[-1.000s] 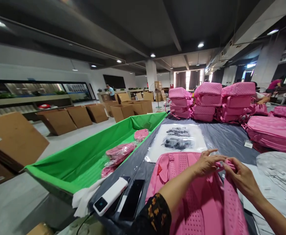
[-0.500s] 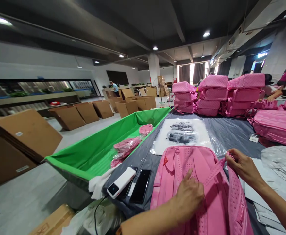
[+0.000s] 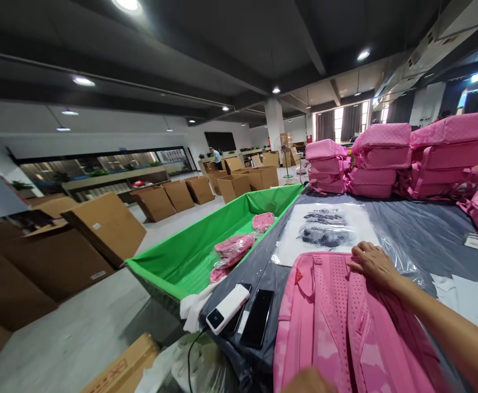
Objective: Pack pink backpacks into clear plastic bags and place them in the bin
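Note:
A pink backpack (image 3: 300,322) lies on the dark-covered table with its strap side up. Its perforated shoulder straps run down the back panel. My right hand (image 3: 373,265) is at the top of the backpack, fingers curled round the upper end of the right shoulder strap (image 3: 357,316). At the bottom edge of the view my left hand (image 3: 310,381) is over the lower part of the backpack, blurred and mostly cut off, so its fingers do not show. Just beyond the backpack is a printed white sheet (image 3: 324,226) under clear plastic.
Stacked pink backpacks (image 3: 380,147) stand at the table's far side. Left of my backpack lie a white power bank (image 3: 228,308) and a black phone (image 3: 257,319). A green-lined bin (image 3: 173,262) holds pink bagged items. Cardboard boxes (image 3: 103,224) stand on the floor.
My right hand has brought the lifted shoulder strap inward and down onto the back panel. My left hand has moved from the panel toward the bottom edge. The view has turned left.

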Demonstrator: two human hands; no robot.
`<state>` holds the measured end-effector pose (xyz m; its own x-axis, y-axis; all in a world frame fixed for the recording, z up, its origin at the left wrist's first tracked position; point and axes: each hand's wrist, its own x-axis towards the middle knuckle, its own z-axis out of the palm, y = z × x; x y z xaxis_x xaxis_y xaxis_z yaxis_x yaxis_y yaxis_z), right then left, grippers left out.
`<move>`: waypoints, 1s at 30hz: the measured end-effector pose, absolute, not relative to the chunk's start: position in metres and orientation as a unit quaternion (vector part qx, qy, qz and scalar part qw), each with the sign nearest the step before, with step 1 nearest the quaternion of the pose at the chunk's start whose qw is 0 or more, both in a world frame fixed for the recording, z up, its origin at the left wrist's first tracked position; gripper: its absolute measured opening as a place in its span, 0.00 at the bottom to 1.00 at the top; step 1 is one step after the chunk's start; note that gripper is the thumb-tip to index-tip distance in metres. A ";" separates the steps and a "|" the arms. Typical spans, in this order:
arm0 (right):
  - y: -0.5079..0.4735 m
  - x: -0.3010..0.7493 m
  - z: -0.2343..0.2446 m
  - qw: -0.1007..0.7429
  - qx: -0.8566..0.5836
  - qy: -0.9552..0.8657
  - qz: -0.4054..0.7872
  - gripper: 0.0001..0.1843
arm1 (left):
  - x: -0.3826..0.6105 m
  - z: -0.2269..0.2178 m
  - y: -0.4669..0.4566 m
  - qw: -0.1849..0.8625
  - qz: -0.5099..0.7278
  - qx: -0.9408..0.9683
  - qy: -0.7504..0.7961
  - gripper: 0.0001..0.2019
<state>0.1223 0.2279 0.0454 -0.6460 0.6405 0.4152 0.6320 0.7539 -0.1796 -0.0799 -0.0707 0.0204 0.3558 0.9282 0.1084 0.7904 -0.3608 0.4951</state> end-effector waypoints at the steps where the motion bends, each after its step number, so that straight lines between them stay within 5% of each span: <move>1: 0.233 0.123 0.037 0.247 -0.351 -0.903 -0.015 0.26 | -0.090 0.031 -0.049 0.173 0.225 0.779 0.559 0.14; 5: 0.244 0.129 0.004 0.263 -0.343 -0.902 -0.015 0.31 | -0.118 0.061 0.061 0.141 0.370 0.609 0.687 0.38; 7: 0.242 0.135 -0.004 0.289 -0.322 -0.901 0.015 0.28 | -0.117 0.057 0.104 0.173 0.363 0.597 0.694 0.41; 14: 0.188 0.156 -0.012 0.382 -0.303 -0.873 0.008 0.23 | -0.093 -0.006 0.100 0.057 0.414 0.673 0.610 0.27; 19: 0.131 0.174 -0.023 0.340 -0.317 -0.885 -0.013 0.19 | -0.099 -0.022 0.056 0.028 0.336 0.734 0.590 0.21; 22: 0.121 0.186 -0.028 0.324 -0.311 -0.893 0.019 0.16 | -0.103 -0.029 0.046 0.047 0.290 0.777 0.557 0.28; 30: 0.219 0.158 -0.037 0.164 -0.425 -0.888 0.058 0.17 | -0.112 -0.015 0.151 0.128 0.112 0.768 0.618 0.22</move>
